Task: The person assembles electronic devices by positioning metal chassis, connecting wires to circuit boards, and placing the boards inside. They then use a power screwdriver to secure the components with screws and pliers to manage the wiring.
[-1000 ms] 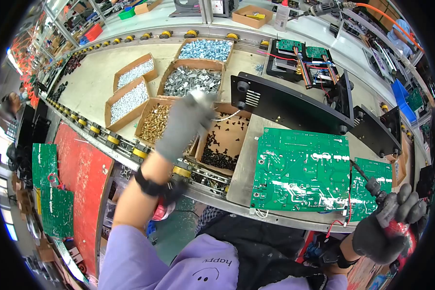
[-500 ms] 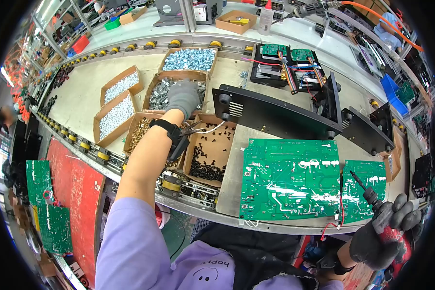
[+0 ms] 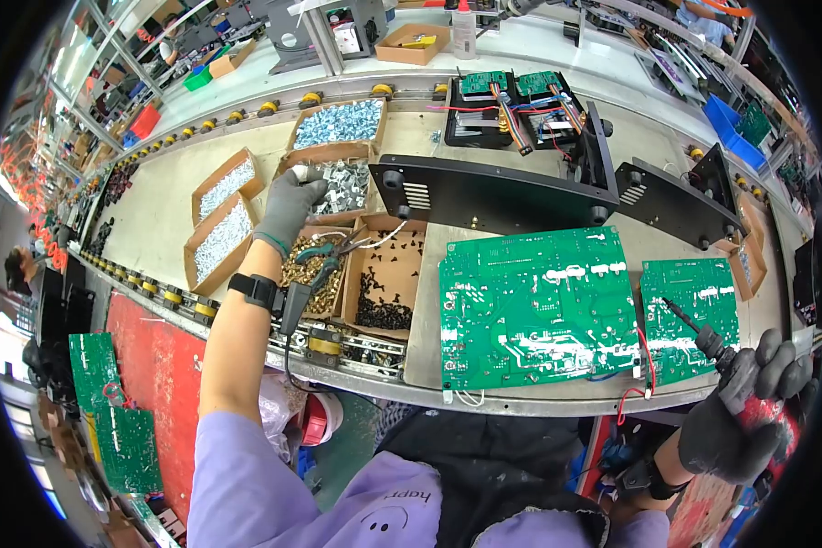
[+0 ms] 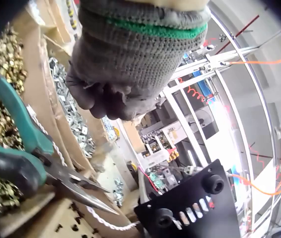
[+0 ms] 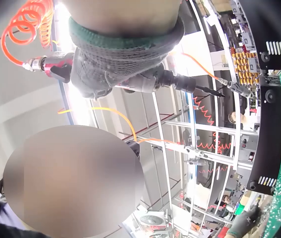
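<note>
- Left of the left hand, just beside it: two cartons (image 3: 191,268) of small white pieces (image 3: 219,237). A sideways sweep of the forearm might knock the nearer one and spill it.
- The left hand (image 3: 290,203) is over the near-left corner of the clip carton (image 3: 333,152), fingers curled in. Whether they pinch a clip is hidden.
- Directly beyond and right of that hand lie the metal clips (image 3: 349,188). They are heaped and tangled, so a gloved pinch could bring up several or drop one.
- Below the left hand, toward the body: brass screws (image 3: 303,271), with pliers (image 4: 46,166) across them, jaws apart. The wrist unit (image 3: 294,307) and its cord sit close by; a low pull back could catch a handle and drag the pliers.
- Right of the left hand and nearer the body: black screws (image 3: 384,315). A dropped clip could get mixed in among them.
- Farther right of it, a black panel (image 3: 493,196) stands on edge; a bump might tip it toward the green board (image 3: 539,310).
- At far right, the right hand (image 3: 744,411) grips a driver (image 3: 709,343), its bit pointing over the smaller board (image 3: 690,310), apparently raised. If that wrist sagged, the bit could scratch the board or hook the red wires (image 3: 647,356).
</note>
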A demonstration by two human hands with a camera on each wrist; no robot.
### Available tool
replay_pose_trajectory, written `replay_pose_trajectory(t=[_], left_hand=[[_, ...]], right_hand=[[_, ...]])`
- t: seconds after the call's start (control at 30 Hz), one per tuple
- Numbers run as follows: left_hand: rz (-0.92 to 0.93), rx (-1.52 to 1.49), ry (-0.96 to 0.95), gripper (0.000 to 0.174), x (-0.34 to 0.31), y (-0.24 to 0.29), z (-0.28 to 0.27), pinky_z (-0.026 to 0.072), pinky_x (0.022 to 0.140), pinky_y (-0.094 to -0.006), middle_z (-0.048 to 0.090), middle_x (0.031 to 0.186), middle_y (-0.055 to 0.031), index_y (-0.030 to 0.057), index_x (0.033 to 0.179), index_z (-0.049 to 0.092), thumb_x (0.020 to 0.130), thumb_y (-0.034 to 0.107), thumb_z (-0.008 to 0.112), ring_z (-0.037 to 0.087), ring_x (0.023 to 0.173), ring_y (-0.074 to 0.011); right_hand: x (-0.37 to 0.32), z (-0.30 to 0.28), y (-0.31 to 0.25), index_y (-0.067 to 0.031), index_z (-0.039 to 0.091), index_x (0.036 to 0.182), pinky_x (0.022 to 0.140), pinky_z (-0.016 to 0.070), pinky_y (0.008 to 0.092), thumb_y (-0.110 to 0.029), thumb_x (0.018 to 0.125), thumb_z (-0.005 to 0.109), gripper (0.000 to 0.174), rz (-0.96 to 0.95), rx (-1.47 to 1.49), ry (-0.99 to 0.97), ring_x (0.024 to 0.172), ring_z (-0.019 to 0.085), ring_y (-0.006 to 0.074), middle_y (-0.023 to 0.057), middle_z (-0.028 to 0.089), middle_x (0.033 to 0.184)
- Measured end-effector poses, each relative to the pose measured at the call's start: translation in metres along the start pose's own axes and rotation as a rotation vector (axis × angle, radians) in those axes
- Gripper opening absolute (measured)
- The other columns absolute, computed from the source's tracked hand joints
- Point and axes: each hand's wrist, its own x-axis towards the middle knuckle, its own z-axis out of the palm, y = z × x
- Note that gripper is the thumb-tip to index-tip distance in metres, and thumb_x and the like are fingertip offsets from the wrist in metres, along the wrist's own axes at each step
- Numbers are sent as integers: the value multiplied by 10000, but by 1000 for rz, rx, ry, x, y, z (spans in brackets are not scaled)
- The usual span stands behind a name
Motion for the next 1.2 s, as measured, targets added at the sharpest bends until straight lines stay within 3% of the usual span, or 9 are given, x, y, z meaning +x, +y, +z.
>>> replay_pose_trajectory(t=[0.3,0.4,0.47,0.53,0.67,0.8,0.87,1.07,1.2], left_hand=[[41,-243,-123,81,-57,42,14,452,527,-249,563,719,-7,38,883,577,842,39,647,541,602,-106],[140,-137,-185,130,-76,56,15,433,567,-220,564,755,18,29,985,608,884,110,615,520,625,-77],[110,-286,-255,186,-70,47,5,439,607,-206,604,855,-11,36,1065,616,905,131,605,549,709,-80],[602,30,-180,238,-46,-17,-21,468,710,-221,652,1048,-74,-25,1140,600,923,54,545,600,883,-122],[153,-829,-504,341,-27,-37,-53,501,895,-272,523,1398,-165,-39,1298,519,972,49,475,546,1192,-181],[78,-739,-187,364,-31,-35,-36,493,910,-260,503,1419,-196,-49,1335,496,982,23,447,534,1216,-190],[604,623,-50,374,-38,-33,-31,474,958,-268,522,1397,-211,-70,1356,477,998,30,434,544,1220,-209],[506,396,-51,276,-40,-19,-11,503,880,-271,680,1133,-95,-25,1203,623,974,30,479,636,1032,-184],[340,-62,-236,227,-40,-20,-10,491,912,-290,653,1105,-63,34,1147,585,931,95,548,593,1029,-153]], right_hand=[[-3,18,-29,-33,393,1281,883,462,495,-263,787,606,585,-154,-316,600,865,368,243,106,396,1051],[10,-36,-41,14,381,1358,829,431,418,-326,810,610,685,-153,29,-61,886,478,240,107,470,1092],[14,-35,-55,-10,442,1288,798,391,410,-271,791,664,604,-114,-212,250,771,393,183,60,402,953],[14,-64,-71,-10,466,1293,802,408,408,-243,812,654,566,40,-116,192,781,450,191,63,443,950],[-5,-129,-93,-15,468,1349,832,526,411,-196,885,622,522,350,-204,373,850,634,211,129,597,1078],[-26,-174,-78,-18,520,1225,668,577,385,-183,891,591,379,628,-326,681,757,651,207,174,608,1087],[-41,-215,-65,-14,526,1206,674,577,381,-197,880,603,381,742,-295,651,735,649,204,203,645,1125],[-69,-283,-40,-9,666,1081,911,507,355,-212,890,574,293,966,-415,599,1016,632,220,110,696,1026],[-56,-269,-33,-28,612,1170,592,524,308,-302,879,627,400,1044,-347,581,677,606,152,85,668,1004]])
